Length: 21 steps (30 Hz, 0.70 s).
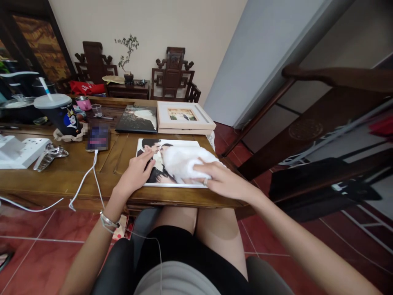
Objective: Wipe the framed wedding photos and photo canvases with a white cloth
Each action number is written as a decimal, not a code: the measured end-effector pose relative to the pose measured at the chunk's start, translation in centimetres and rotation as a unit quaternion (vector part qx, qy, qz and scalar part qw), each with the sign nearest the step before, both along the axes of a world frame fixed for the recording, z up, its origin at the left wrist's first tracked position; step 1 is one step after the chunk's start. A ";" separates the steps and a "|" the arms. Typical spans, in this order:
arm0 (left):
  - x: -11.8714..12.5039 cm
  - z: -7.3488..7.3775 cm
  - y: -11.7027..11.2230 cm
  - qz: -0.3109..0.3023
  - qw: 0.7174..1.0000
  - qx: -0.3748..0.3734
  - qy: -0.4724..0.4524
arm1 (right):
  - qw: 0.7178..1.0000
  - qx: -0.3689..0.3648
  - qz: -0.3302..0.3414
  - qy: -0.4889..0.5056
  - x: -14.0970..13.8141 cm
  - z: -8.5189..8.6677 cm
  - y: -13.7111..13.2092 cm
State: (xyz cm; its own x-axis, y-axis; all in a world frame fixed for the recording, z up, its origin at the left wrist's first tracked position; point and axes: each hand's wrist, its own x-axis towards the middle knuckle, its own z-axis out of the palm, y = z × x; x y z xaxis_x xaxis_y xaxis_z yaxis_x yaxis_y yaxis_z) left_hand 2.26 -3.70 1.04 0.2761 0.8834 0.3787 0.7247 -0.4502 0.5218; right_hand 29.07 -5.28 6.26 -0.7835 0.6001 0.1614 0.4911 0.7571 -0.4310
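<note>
Wiping of the photo panel (pixel 161 164) on the bench (pixel 123 149) at frame centre appears unfinished, cleaned extent unverifiable, the right hand (pixel 219 177) pinching a white cloth (pixel 184 159) over its right part, the left hand's grip (pixel 140 169) loosely spread at its left

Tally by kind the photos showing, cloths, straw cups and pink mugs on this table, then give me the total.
Photos: 3 (couple portrait, dark picture, framed picture)
Cloths: 1 (white cloth in the right hand)
Straw cups: 1 (dark tumbler)
Pink mugs: 1 (pink mug)
Total: 6
</note>
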 end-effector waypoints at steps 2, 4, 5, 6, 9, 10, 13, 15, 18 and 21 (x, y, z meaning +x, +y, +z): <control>0.0 0.0 0.1 0.005 1.000 -0.001 0.019 | 0.999 0.011 -0.039 0.024 0.0 -0.6 2.4; -0.1 0.0 0.1 0.009 1.000 -0.001 0.024 | 0.996 0.014 -0.076 0.047 -1.0 -1.1 5.0; -0.1 0.0 0.1 0.012 1.000 -0.002 0.023 | 0.994 0.013 -0.088 0.061 -2.0 -1.2 6.2; -0.1 0.0 0.1 0.015 1.000 -0.002 0.022 | 0.993 0.004 -0.093 0.077 -3.2 -1.3 7.3; -0.1 0.0 0.2 0.021 1.000 -0.005 0.021 | 0.985 -0.081 -0.083 0.129 -7.4 -1.0 9.6; -0.1 0.0 0.2 0.023 0.999 -0.006 0.023 | 0.982 -0.111 -0.079 0.132 -8.8 -0.9 10.0; -0.2 -0.1 0.4 0.026 0.999 0.003 0.027 | 0.984 -0.120 -0.055 0.116 -11.5 -0.4 10.4; -0.2 -0.2 0.4 0.026 0.999 0.010 0.026 | 0.989 -0.096 -0.043 0.108 -11.6 -0.5 10.5; -0.2 -0.3 0.4 0.024 1.000 0.008 0.017 | 0.988 -0.090 -0.047 0.119 -9.2 -1.2 10.8; -0.1 -0.2 0.3 0.025 1.000 -0.003 0.006 | 0.989 -0.049 -0.074 0.117 -4.9 -1.8 11.5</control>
